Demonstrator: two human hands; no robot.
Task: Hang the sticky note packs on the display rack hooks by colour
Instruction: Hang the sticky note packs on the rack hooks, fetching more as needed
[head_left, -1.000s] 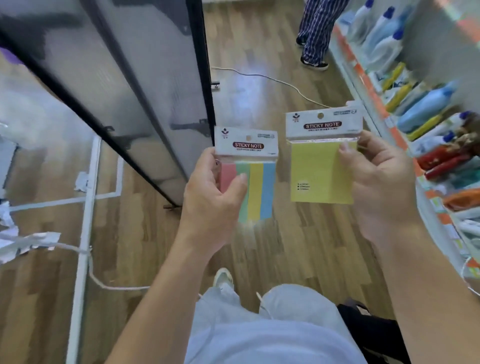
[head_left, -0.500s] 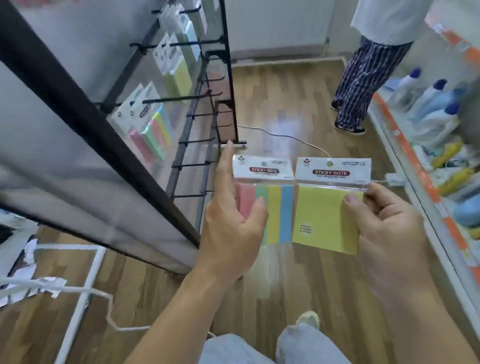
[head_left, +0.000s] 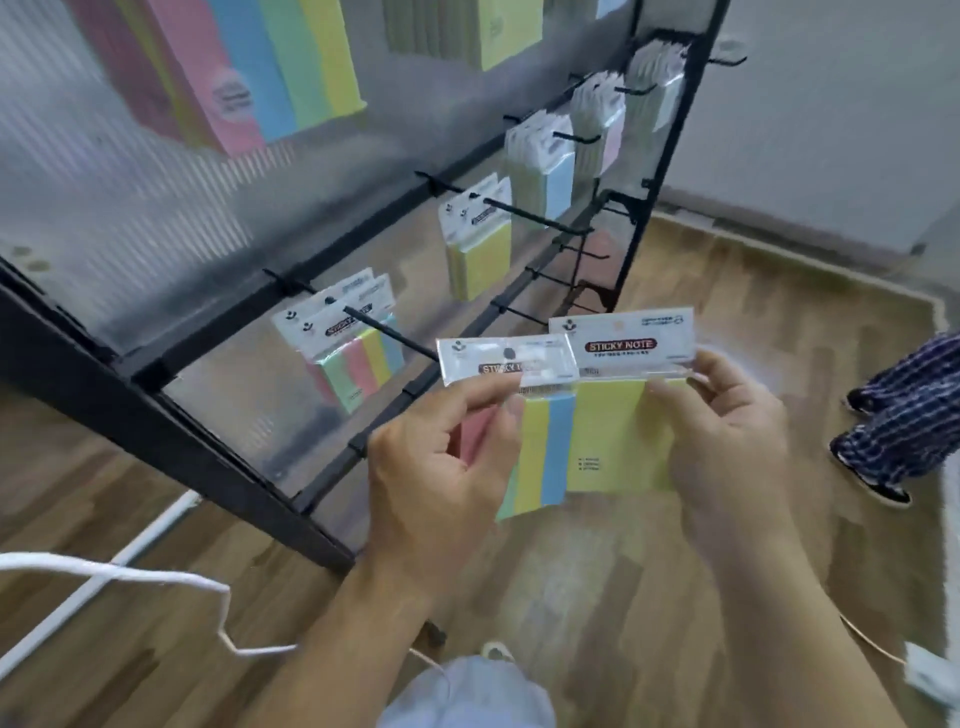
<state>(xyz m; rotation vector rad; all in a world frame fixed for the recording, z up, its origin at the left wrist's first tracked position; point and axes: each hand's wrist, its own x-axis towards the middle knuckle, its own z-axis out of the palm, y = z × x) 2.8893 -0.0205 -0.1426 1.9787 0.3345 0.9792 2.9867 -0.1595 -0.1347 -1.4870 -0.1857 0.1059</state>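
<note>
Sticky note packs in clear sleeves with white header cards look partly sorted in the head view. On the black wire display rack (head_left: 171, 410), striped multicolour packs (head_left: 358, 353) hang on the nearest hook (head_left: 389, 332), plain yellow packs (head_left: 478, 249) on the next hook (head_left: 530, 213), and more fill hooks farther along. Two are not yet hung. The left hand (head_left: 441, 467) pinches a striped pink, green, yellow and blue pack (head_left: 540, 447) below its header, and the right hand (head_left: 727, 441) pinches a plain yellow pack (head_left: 618, 431), their edges overlapping just in front of the rack. Several lower hooks (head_left: 545, 280) look bare, so I judge the job about midway.
</note>
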